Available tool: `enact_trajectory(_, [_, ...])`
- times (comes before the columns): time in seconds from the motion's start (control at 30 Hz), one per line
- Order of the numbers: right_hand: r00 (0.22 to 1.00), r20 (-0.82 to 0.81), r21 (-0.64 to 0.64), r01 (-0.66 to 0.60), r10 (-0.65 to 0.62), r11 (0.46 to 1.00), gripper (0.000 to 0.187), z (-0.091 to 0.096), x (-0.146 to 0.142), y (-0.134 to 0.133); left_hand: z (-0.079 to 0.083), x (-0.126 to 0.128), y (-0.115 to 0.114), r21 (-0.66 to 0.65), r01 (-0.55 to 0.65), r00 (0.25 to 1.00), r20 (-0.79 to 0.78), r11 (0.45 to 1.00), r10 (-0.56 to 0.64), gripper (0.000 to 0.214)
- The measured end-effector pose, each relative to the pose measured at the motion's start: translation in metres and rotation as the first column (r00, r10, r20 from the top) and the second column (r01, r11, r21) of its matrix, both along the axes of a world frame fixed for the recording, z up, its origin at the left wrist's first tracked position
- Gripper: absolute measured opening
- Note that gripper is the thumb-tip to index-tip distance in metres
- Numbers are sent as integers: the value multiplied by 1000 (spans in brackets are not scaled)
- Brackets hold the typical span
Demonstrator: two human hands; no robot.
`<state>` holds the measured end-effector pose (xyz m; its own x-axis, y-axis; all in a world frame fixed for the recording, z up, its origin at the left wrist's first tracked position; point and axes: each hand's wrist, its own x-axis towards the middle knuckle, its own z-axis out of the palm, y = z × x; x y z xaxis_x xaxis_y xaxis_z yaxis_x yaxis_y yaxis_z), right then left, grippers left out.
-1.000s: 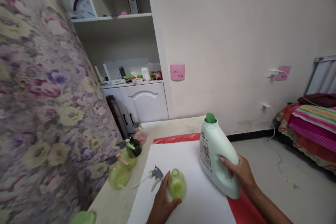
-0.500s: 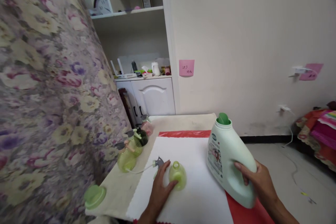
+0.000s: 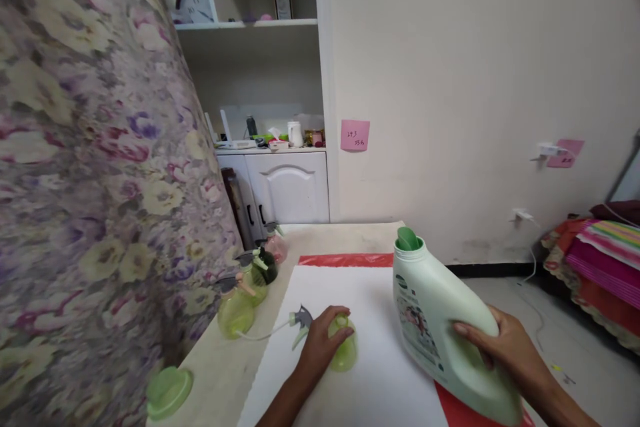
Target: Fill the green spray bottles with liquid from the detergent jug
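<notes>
My right hand point(image 3: 515, 347) grips the handle of a large pale green detergent jug point(image 3: 445, 327), tilted with its uncapped mouth and green spout leaning left. My left hand point(image 3: 325, 340) is closed around the upper part of a small translucent yellow-green spray bottle point(image 3: 344, 357), which stands without its top on the white sheet. Left of that hand lies a grey and green spray trigger head point(image 3: 301, 320), its thin tube reaching left. The jug's mouth is apart from the bottle, up and to its right.
Several spray bottles stand along the table's left side, including a yellow-green one point(image 3: 235, 313) and a pink one point(image 3: 276, 247). A green cap point(image 3: 169, 392) sits at the left front corner. Red plastic point(image 3: 345, 259) shows under the white sheet point(image 3: 390, 387). A floral curtain point(image 3: 100, 180) hangs at left.
My left hand has moved from the bottle's side up to its neck and closed on it. The jug has tipped further left in my right hand. The view has shifted slightly.
</notes>
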<state>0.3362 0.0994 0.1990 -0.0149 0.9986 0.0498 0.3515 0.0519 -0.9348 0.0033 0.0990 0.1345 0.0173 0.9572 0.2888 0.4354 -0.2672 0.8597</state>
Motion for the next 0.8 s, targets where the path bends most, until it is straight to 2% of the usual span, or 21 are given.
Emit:
enact_trajectory(0.1, [996,76,-56,-36,40,998,49,10,2,-4,-2,-4,2,-19,42,998,40,999,-41,29])
enact_trajectory(0.27, [971,201,-134,-104,130,985,54,24,3,-13,-3,-8,6,-40,85,991,107,996,-81,22])
enact_trajectory(0.5, [922,293,-233,-189,254,954,55,43,-1,-15,-10,-3,6,-50,97,983,163,994,-88,22])
enact_trajectory(0.67, [877,371,-277,-212,307,937,43,44,-8,-11,-16,-5,4,-53,169,963,222,984,-153,34])
enact_trajectory(0.8, [826,455,-315,-201,334,927,38,42,-12,-7,-12,-8,5,-30,188,957,228,982,-176,28])
